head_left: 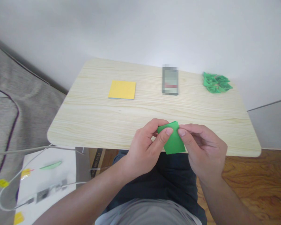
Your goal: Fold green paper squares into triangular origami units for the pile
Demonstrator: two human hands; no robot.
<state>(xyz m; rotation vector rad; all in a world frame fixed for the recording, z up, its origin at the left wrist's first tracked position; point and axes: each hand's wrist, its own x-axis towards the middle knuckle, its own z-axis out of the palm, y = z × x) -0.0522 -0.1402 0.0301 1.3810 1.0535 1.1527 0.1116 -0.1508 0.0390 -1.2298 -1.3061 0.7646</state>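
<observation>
A folded piece of green paper is held up over the near edge of the table. My left hand pinches its upper left part, the thumb lying flat across the front and the fingers behind. At the paper's upper right edge, the thumb and index finger of my right hand close on it. The paper's top edge shows more than one layer. Several folded green paper pieces lie grouped at the far right of the table.
The light wood table stands against a white wall. On it are a yellow stack of square paper and a blurred-out phone-like device. Down at the left, a white surface bears cables and paper scraps, beside grey fabric.
</observation>
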